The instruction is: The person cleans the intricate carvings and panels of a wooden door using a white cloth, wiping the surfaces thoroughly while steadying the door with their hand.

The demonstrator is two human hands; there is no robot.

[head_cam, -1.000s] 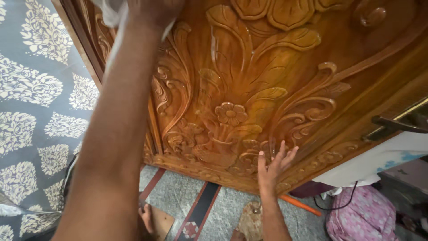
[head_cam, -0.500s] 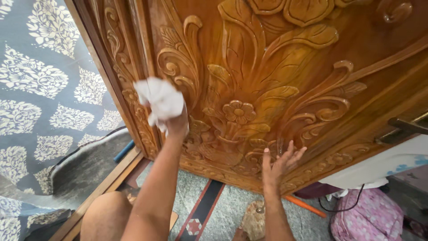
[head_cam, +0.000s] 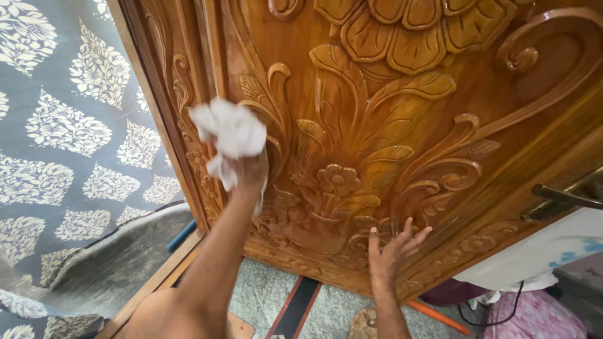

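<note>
A glossy wooden door carved with flowers and leaves fills the view. My left hand grips a crumpled white cloth and presses it on the carved scrolls near the door's left edge. My right hand lies flat with its fingers spread on the lower carving, close to the door's bottom rail. It holds nothing.
A dark metal door handle sticks out at the right edge. A grey curtain with white leaf prints hangs on the left. Below are a stone floor, an orange stick, a black cable and a pink patterned bag.
My left hand with the cloth came down from the door's top to the left-side carving, then edged slightly upward. My right hand stayed flat on the lower carving.
</note>
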